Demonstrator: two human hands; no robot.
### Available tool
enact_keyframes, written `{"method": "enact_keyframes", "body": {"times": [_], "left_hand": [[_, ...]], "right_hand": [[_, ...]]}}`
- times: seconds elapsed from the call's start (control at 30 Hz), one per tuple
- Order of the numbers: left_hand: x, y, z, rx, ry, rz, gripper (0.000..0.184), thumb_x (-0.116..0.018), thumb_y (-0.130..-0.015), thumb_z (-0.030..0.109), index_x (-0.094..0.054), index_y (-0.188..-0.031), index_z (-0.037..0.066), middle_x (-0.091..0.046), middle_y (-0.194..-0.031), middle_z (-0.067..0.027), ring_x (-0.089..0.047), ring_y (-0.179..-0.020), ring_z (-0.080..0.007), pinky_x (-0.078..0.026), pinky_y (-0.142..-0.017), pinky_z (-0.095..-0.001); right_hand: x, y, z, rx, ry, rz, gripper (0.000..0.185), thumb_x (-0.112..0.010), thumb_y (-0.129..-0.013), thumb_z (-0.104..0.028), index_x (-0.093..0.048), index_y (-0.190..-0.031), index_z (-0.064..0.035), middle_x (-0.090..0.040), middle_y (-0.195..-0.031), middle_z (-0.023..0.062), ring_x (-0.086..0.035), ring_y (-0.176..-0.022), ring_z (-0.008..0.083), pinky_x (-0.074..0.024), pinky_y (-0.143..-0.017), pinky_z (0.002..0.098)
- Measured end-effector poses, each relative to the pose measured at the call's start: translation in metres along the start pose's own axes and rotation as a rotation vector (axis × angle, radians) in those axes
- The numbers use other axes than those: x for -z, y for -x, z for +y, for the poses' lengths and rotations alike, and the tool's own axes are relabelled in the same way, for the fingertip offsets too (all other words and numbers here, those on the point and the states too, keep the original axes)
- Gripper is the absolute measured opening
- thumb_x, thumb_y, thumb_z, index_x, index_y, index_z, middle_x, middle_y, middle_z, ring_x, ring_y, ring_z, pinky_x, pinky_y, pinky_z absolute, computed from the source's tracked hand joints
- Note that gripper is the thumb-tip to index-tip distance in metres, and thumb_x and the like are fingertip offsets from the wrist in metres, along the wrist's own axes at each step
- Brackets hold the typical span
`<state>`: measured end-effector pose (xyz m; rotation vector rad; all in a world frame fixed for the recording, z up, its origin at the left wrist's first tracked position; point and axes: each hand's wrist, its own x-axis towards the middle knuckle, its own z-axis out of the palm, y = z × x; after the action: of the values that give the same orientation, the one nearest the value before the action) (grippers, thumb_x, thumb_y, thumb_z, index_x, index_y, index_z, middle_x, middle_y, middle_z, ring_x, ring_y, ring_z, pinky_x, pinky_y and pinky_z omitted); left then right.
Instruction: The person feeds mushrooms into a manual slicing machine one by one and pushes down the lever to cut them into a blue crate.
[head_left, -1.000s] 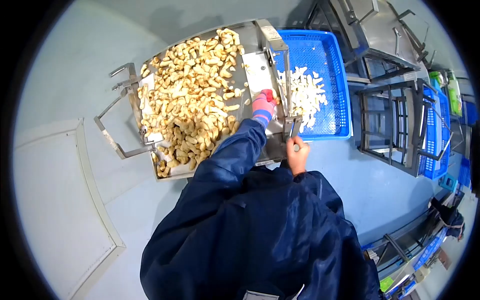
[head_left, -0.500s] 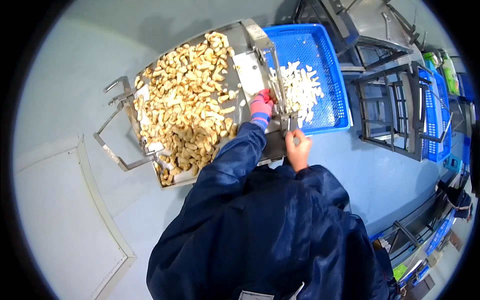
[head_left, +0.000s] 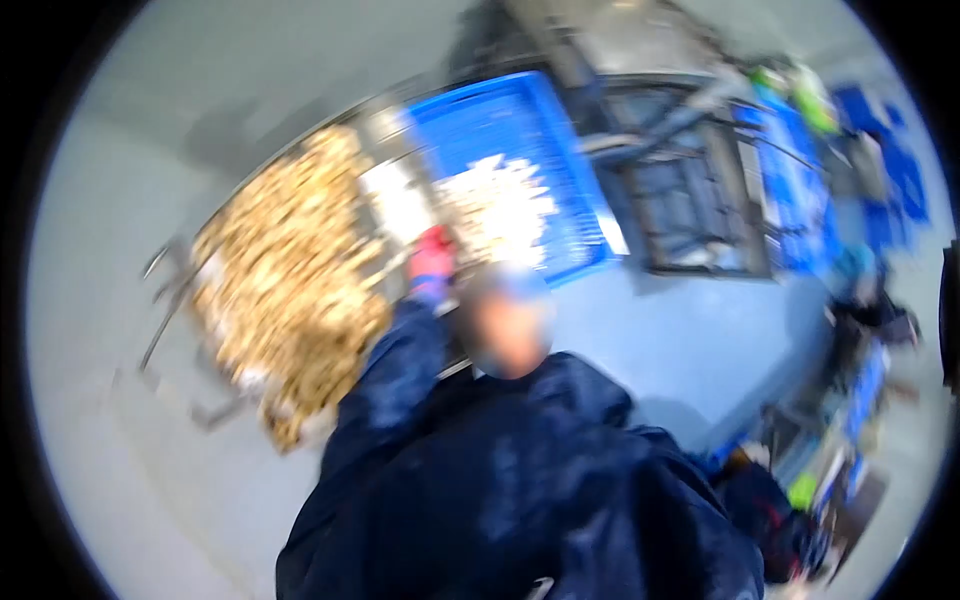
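Observation:
My left hand point(head_left: 431, 264), in a pink glove with a blue cuff, is at the lower end of a white board point(head_left: 398, 200) beside a metal frame. Motion blur hides its fingers. To its left lies a heap of tan, finger-shaped pieces point(head_left: 290, 260), possibly mushrooms, on a metal tray. My bare right hand point(head_left: 513, 335) is close to my body, just below the blue basket point(head_left: 592, 205). It is badly smeared, so whether it holds anything is unclear. White cut pieces point(head_left: 500, 208) lie in the basket's lower left part.
A dark metal rack point(head_left: 690, 255) stands right of the basket, with more blue baskets point(head_left: 790, 190) beyond it. At the far lower right is a blurred bench with assorted items. Thin metal bars point(head_left: 165, 325) stick out left of the tray.
The view has swung and blurred; the tray, basket and rack now appear farther left. Both hands remain close to the metal frame, though finger movement cannot be made out.

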<state>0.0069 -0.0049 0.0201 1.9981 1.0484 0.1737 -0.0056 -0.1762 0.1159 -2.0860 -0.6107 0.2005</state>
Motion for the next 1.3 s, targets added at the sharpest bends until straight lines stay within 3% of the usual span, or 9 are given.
{"method": "enact_keyframes", "body": {"times": [0.1, 0.3, 0.53, 0.6, 0.73, 0.83, 0.93, 1.03, 1.3], "left_hand": [[-0.033, -0.022, -0.05, 0.075, 0.695, -0.108, 0.044, -0.055, -0.075, -0.003, -0.049, -0.118, 0.003, -0.062, -0.094, -0.0109, -0.059, -0.085, -0.0194, -0.048, -0.073, -0.0291], [-0.028, -0.015, -0.042, 0.101, 0.641, -0.055, 0.037, -0.057, -0.081, 0.002, -0.047, -0.117, 0.003, -0.058, -0.087, -0.0048, -0.051, -0.065, -0.0104, -0.043, -0.056, -0.0225], [-0.053, -0.058, -0.06, 0.356, 0.842, -0.101, 0.031, -0.062, -0.079, 0.006, -0.052, -0.109, 0.004, -0.059, -0.079, -0.0056, -0.05, -0.056, -0.0126, -0.039, -0.046, -0.0251], [-0.038, -0.049, -0.035, 0.279, 0.892, 0.024, 0.032, -0.06, -0.077, 0.001, -0.053, -0.108, 0.006, -0.059, -0.088, -0.007, -0.054, -0.064, -0.0133, -0.042, -0.05, -0.0236], [0.017, -0.021, 0.027, 0.177, 1.023, -0.254, 0.035, -0.053, -0.082, 0.002, -0.052, -0.116, 0.009, -0.056, -0.094, -0.0021, -0.05, -0.082, -0.0079, -0.041, -0.067, -0.0196], [0.051, -0.031, -0.017, -0.155, 0.468, -0.144, 0.035, -0.059, -0.081, 0.014, -0.054, -0.115, 0.007, -0.051, -0.088, -0.0009, -0.043, -0.076, -0.0087, -0.04, -0.069, -0.0226], [0.099, 0.004, -0.046, -0.209, 0.424, 0.133, 0.033, -0.058, -0.08, 0.011, -0.055, -0.112, 0.005, -0.056, -0.104, -0.0102, -0.052, -0.096, -0.019, -0.041, -0.083, -0.029], [0.136, 0.067, -0.053, -0.277, 0.105, 0.399, 0.032, -0.059, -0.08, 0.008, -0.055, -0.111, 0.003, -0.057, -0.102, -0.0102, -0.053, -0.095, -0.0204, -0.041, -0.084, -0.0304], [0.119, 0.181, -0.087, -0.551, -0.564, 0.056, 0.055, -0.064, -0.07, 0.021, -0.047, -0.12, 0.01, -0.046, -0.119, -0.0143, -0.045, -0.106, -0.0328, -0.036, -0.091, -0.0418]], "right_hand": [[0.003, -0.003, -0.01, -0.017, -0.087, 0.097, 0.017, -0.059, -0.075, -0.017, -0.054, -0.068, -0.0022, -0.053, -0.062, 0.0215, -0.054, -0.058, 0.0394, -0.0414, -0.05, 0.0436], [0.001, 0.015, 0.02, -0.105, -0.096, 0.045, 0.015, -0.057, -0.075, -0.018, -0.056, -0.068, -0.004, -0.055, -0.063, 0.0196, -0.056, -0.062, 0.0381, -0.0442, -0.054, 0.0425], [0.003, 0.013, 0.017, -0.046, -0.094, 0.024, 0.017, -0.056, -0.077, -0.02, -0.058, -0.07, -0.0042, -0.056, -0.063, 0.0159, -0.055, -0.059, 0.0331, -0.0438, -0.054, 0.039], [0.005, 0.015, 0.015, -0.067, -0.122, 0.015, 0.018, -0.056, -0.077, -0.019, -0.057, -0.069, -0.0039, -0.055, -0.062, 0.0148, -0.054, -0.058, 0.0312, -0.0431, -0.053, 0.0381], [0.005, 0.016, 0.019, -0.068, -0.141, -0.003, 0.018, -0.057, -0.078, -0.019, -0.057, -0.068, -0.0032, -0.054, -0.06, 0.0127, -0.052, -0.056, 0.0273, -0.0416, -0.051, 0.0364], [0.0, 0.017, 0.024, -0.044, -0.141, -0.018, 0.018, -0.057, -0.078, -0.018, -0.056, -0.068, -0.0027, -0.053, -0.058, 0.0112, -0.051, -0.054, 0.0245, -0.0405, -0.05, 0.0351], [-0.006, 0.012, 0.028, -0.038, -0.17, -0.069, 0.019, -0.057, -0.078, -0.017, -0.056, -0.067, -0.0021, -0.052, -0.056, 0.0096, -0.049, -0.053, 0.0216, -0.0394, -0.049, 0.0338], [-0.006, 0.008, 0.022, -0.086, -0.232, -0.135, 0.019, -0.058, -0.078, -0.017, -0.055, -0.066, -0.0016, -0.051, -0.055, 0.008, -0.048, -0.051, 0.0187, -0.0382, -0.047, 0.0325], [0.002, -0.001, 0.019, -0.12, -0.277, -0.23, 0.021, -0.058, -0.079, -0.015, -0.054, -0.065, -0.0002, -0.048, -0.05, 0.0038, -0.044, -0.047, 0.011, -0.0353, -0.044, 0.029]]}}
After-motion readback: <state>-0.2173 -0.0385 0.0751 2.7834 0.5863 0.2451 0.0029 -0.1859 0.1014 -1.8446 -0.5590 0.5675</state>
